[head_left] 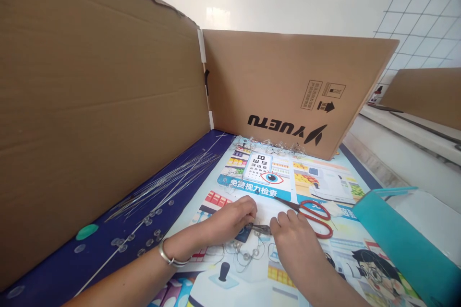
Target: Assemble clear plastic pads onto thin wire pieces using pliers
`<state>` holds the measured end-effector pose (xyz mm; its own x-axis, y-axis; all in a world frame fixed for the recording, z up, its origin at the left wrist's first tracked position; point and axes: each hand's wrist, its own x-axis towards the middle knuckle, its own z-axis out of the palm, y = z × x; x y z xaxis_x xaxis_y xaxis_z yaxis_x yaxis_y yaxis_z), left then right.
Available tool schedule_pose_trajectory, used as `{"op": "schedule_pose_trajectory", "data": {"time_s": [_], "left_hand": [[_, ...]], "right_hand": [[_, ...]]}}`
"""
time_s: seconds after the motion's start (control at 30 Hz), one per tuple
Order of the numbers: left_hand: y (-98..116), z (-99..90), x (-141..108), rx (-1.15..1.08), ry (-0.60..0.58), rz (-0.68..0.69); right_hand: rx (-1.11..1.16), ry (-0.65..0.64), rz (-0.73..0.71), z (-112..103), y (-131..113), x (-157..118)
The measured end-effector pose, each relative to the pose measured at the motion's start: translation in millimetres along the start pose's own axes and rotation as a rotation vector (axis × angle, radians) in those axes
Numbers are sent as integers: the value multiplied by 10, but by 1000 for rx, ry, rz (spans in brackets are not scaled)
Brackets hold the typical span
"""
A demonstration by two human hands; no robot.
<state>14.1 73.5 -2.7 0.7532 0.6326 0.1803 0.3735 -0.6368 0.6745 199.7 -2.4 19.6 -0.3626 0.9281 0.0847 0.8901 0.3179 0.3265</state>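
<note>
My right hand [295, 240] is closed around a pair of pliers [262, 229], whose dark metal jaws point left. At the tip of these jaws, the fingers of my left hand [237, 216] are pinched on a thin beaded wire; the exact grip point is hidden. Loops of this wire with clear round beads [247, 255] lie on the printed mat just below both hands. Scissors [317, 218] with red handles rest beyond my right hand, blades pointing left.
Loose clear beads [147, 220] and a bundle of straight wires [169, 177] lie on the blue cloth at left, near a green disc [87, 232]. More beaded wire [273, 146] lines the back cardboard wall [288, 81]. A teal folder-like object [403, 244] stands at right.
</note>
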Motion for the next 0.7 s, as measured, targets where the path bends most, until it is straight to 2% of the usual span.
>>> {"op": "schedule_pose_trajectory", "data": {"time_s": [0.5, 0.7], "left_hand": [[-10, 6, -8, -17, 18, 32], [-17, 35, -1, -33, 28, 35]], "right_hand": [[25, 169, -7, 151, 49, 27], [65, 155, 0, 180, 37, 29]]}}
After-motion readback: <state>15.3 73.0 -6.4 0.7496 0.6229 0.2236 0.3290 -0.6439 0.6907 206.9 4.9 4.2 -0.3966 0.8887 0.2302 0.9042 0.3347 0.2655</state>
